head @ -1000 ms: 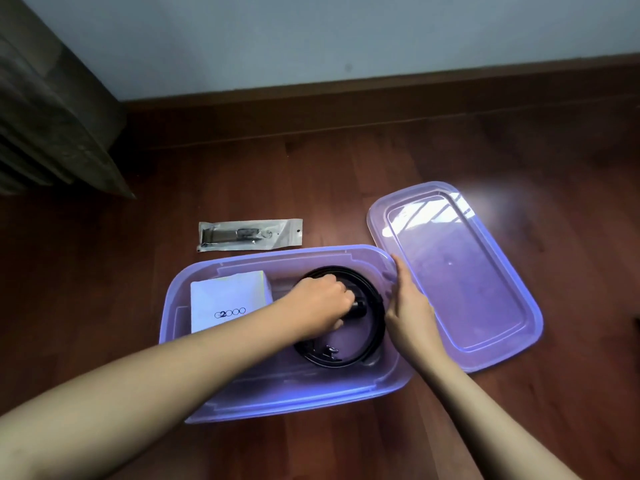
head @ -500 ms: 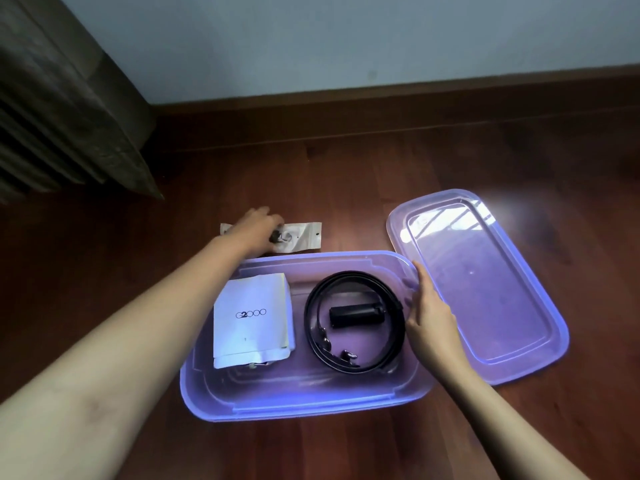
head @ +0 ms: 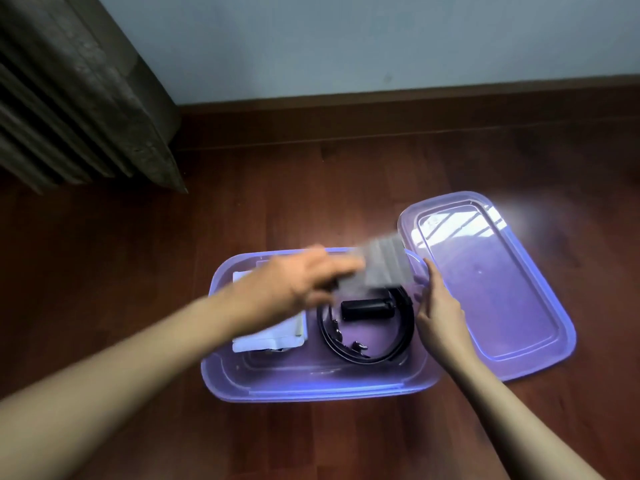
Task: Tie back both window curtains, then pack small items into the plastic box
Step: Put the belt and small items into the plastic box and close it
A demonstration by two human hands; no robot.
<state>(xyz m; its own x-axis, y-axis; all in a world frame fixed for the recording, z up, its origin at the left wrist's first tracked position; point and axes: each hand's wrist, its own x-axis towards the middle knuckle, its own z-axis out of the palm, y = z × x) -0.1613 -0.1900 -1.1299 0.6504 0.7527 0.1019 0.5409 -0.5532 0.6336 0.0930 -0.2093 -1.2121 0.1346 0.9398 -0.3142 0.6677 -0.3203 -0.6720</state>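
A blurred packet (head: 381, 268) is gripped by the left hand (head: 304, 282) above the box (head: 311, 386), whose right rim is steadied by the open right hand (head: 438, 306); released early, it could land on the floor (head: 311, 195).

Both my forearms are bare as far as the view reaches, with no sleeve edge showing at either one. My left hand (head: 304, 282) is smeared by motion blur, so its fingers run together and I cannot make out nails or knuckles on it, while my right hand (head: 438, 317) is sharp enough to show slim fingers with short, plain nails. I can see nothing worn on either wrist or on any finger, though the blur on the left leaves that side less certain.
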